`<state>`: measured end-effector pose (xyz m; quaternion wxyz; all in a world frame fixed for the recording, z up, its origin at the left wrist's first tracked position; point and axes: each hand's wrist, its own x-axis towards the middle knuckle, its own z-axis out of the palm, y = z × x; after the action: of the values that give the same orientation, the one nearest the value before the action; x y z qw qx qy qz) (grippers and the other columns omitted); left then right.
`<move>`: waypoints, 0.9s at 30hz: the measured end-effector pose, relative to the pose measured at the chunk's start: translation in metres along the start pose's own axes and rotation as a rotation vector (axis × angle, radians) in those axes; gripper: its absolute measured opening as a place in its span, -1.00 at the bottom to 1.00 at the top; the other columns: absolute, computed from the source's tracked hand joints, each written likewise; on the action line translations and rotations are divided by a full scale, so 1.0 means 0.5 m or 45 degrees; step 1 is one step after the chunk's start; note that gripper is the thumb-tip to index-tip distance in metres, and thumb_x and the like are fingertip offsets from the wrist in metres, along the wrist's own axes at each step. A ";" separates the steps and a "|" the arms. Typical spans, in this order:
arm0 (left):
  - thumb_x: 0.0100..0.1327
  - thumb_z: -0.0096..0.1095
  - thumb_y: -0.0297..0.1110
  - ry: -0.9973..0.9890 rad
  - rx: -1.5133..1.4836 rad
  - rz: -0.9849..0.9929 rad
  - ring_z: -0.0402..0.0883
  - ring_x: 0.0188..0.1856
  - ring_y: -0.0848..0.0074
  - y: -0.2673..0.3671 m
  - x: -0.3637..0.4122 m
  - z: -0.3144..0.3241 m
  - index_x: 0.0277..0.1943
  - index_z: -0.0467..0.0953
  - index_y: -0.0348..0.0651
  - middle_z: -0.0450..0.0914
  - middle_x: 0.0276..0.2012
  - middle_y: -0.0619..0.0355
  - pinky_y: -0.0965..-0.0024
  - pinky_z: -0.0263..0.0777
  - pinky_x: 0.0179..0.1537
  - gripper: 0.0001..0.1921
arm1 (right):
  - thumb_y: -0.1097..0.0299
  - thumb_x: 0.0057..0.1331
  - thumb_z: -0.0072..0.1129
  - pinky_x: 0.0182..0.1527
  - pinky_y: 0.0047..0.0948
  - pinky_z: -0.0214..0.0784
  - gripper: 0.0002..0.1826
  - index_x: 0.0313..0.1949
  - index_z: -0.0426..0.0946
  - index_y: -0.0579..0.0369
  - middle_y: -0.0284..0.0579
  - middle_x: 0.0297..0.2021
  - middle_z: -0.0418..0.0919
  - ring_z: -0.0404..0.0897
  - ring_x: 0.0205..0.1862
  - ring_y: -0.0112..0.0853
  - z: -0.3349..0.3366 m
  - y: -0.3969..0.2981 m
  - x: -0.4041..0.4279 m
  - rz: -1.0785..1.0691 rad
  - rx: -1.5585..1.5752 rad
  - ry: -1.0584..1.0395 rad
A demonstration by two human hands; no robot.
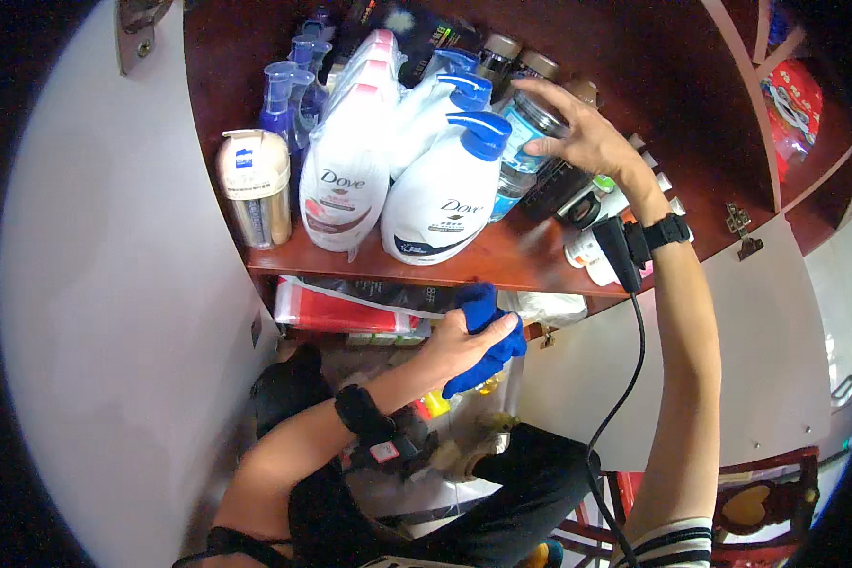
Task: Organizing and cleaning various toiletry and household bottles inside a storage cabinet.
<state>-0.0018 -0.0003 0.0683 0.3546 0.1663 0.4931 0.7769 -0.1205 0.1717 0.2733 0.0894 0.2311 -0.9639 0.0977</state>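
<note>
My left hand (pixel 461 348) clutches a crumpled blue cloth (pixel 484 362) just below the shelf's front edge. At the upper right, my right hand (pixel 586 135) is around a clear jar (pixel 517 135) with a dark lid and a blue label, thumb on its near side and fingers over the far side. That jar sits above another blue-labelled jar (pixel 515 186). Left of them stand white Dove pump bottles (pixel 437 206) with blue pump heads. A row of plastic-wrapped white Dove bottles (pixel 344 184) with pink caps is beside those.
A clear tumbler (pixel 259 206) and blue-purple bottles (pixel 278 99) occupy the shelf's left end. Small white-capped bottles (pixel 586 248) lie at its right. White cabinet doors (pixel 113 284) flank the dark red shelf (pixel 497 268). A black cable (pixel 635 369) hangs from my right wrist device. Packages (pixel 348 309) lie below.
</note>
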 end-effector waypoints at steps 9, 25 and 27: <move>0.26 0.09 -0.18 0.089 0.143 0.046 0.50 -0.56 0.63 -0.072 0.027 -0.012 -0.27 0.50 -0.20 0.59 -0.45 0.21 0.55 0.39 -0.56 -0.76 | 0.24 -0.18 0.43 0.18 -0.22 0.12 -0.11 0.18 0.18 -0.14 -0.01 0.09 0.32 0.29 0.12 -0.04 0.015 -0.009 -0.011 -0.100 -0.244 0.388; 0.14 0.22 -0.10 0.020 0.096 -0.003 0.48 -0.51 0.60 -0.043 0.002 0.000 -0.30 0.49 -0.24 0.53 -0.50 0.21 0.49 0.37 -0.46 -0.67 | 0.43 -0.18 0.47 0.00 -0.46 0.31 -0.10 0.11 0.11 0.40 0.00 -0.10 0.45 0.45 -0.08 -0.36 0.333 0.031 -0.131 0.822 0.852 0.719; 0.14 0.21 -0.11 0.017 0.102 -0.058 0.47 -0.51 0.61 -0.042 0.001 0.000 -0.29 0.50 -0.23 0.52 -0.50 0.21 0.50 0.36 -0.47 -0.69 | 0.37 -0.19 0.49 -0.08 -0.52 0.34 -0.09 0.10 0.12 0.39 -0.06 -0.17 0.49 0.47 -0.17 -0.41 0.348 0.049 -0.132 0.793 0.884 0.746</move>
<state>0.0061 0.0054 0.0497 0.3620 0.1637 0.5297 0.7494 -0.0961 0.1813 0.0875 0.2395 -0.0859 -0.8326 0.4920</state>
